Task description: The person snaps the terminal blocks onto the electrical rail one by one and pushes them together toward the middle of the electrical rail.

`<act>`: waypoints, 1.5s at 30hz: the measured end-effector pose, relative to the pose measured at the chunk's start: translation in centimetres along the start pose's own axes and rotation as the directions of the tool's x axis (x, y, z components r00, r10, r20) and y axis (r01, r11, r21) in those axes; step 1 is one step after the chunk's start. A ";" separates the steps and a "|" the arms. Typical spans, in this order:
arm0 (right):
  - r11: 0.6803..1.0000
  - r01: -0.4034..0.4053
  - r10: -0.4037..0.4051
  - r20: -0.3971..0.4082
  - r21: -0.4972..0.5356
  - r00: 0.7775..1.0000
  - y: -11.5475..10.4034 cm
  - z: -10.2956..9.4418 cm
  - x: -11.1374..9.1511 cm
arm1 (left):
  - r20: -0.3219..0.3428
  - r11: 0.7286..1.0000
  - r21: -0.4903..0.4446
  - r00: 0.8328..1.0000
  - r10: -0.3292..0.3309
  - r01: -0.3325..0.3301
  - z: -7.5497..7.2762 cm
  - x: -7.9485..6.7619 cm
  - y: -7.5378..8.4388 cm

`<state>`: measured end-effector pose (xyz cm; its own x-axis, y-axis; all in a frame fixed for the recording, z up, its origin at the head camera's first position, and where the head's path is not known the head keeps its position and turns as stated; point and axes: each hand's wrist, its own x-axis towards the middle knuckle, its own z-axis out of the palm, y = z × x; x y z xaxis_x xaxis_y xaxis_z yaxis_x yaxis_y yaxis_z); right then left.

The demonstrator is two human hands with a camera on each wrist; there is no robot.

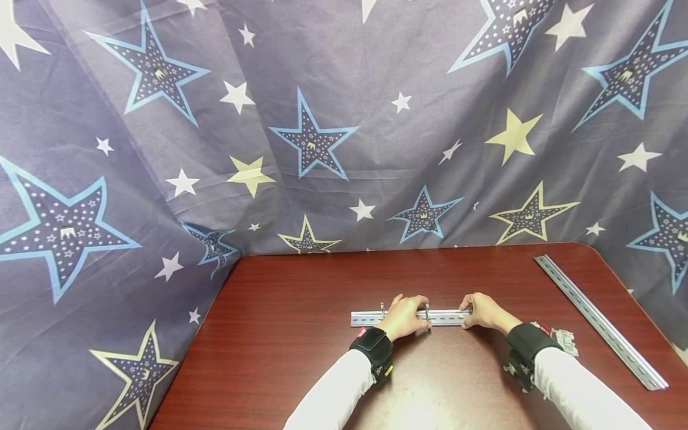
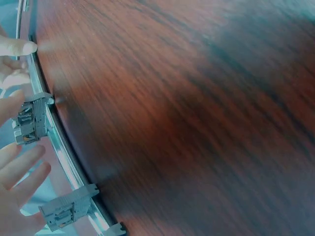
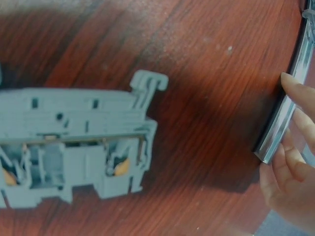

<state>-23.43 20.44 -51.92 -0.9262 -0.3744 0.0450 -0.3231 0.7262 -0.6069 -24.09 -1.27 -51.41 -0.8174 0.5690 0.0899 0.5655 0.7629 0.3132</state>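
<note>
A short slotted metal DIN rail (image 1: 447,318) lies across the middle of the table in the head view. My left hand (image 1: 404,318) reaches over it, thumb and fingers at the two ends of a grey terminal block (image 2: 32,120) that sits across the rail. A second terminal block (image 2: 69,209) stands on the rail further left, beyond my spread fingers. My right hand (image 1: 482,312) pinches the rail's right end, thumb on one edge and fingers on the other, as the right wrist view shows.
A longer slotted rail (image 1: 599,322) lies slanted along the table's right side. Near my right wrist are loose grey terminal blocks (image 1: 565,341), one of them large in the right wrist view. A star-patterned curtain (image 1: 322,197) hangs behind the brown table (image 1: 290,358).
</note>
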 end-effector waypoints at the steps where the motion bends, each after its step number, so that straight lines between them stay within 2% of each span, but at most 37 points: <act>1: 1.000 0.001 -0.001 0.000 0.000 1.000 0.0 0.0 0.0 | 0.000 1.000 0.006 1.000 0.003 -0.003 0.0 -0.1 0.0; 6: 1.000 0.010 -0.011 0.001 0.015 1.000 0.0 -0.2 0.0 | -0.003 0.999 0.037 1.000 0.017 -0.017 -0.4 -0.4 -0.4; 12: 1.000 0.022 -0.022 0.000 0.014 1.000 0.2 -0.2 0.1 | 0.004 0.997 0.077 1.000 0.016 -0.016 -1.5 -1.0 -1.2; 23: 1.000 0.009 -0.009 0.003 0.023 1.000 0.1 -0.1 0.1 | -0.025 1.000 0.022 1.000 0.011 -0.010 -2.8 -2.0 -3.7; 32: 1.000 -0.003 0.003 0.003 0.028 1.000 0.3 -0.1 0.1 | 0.018 0.999 -0.033 0.999 -0.030 0.031 -3.3 -2.5 -4.6; 35: 0.999 0.007 -0.007 0.009 0.053 1.000 0.8 0.0 0.2 | 0.030 0.998 -0.036 0.999 -0.042 0.043 -3.2 -2.6 -4.8; 38: 0.995 0.038 -0.038 0.003 0.088 0.999 2.5 0.5 0.7 | 0.037 0.998 -0.038 0.998 -0.051 0.052 -3.1 -2.8 -5.0; 39: 0.990 0.088 -0.087 -0.015 0.111 0.996 3.8 1.1 1.0 | 0.038 0.998 -0.041 0.998 -0.051 0.053 -3.0 -2.8 -5.0; 41: 0.988 0.108 -0.107 -0.018 0.113 0.994 4.9 1.5 1.4 | 0.043 0.997 -0.050 0.998 -0.054 0.056 -3.0 -2.9 -5.1; 42: 0.987 0.122 -0.121 -0.022 0.109 0.992 5.1 1.6 1.4 | 0.043 0.997 -0.054 0.998 -0.052 0.054 -2.9 -2.9 -5.2; 45: 0.988 0.097 -0.095 -0.018 0.120 0.995 4.2 1.4 1.2 | 0.053 0.997 -0.060 0.997 -0.055 0.058 -2.9 -3.0 -5.3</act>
<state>-25.67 22.22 -55.56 -0.8944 -0.4317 0.1168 -0.3854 0.6118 -0.6907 -24.94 -7.86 -50.63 -0.8401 0.5419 0.0223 0.5098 0.7749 0.3737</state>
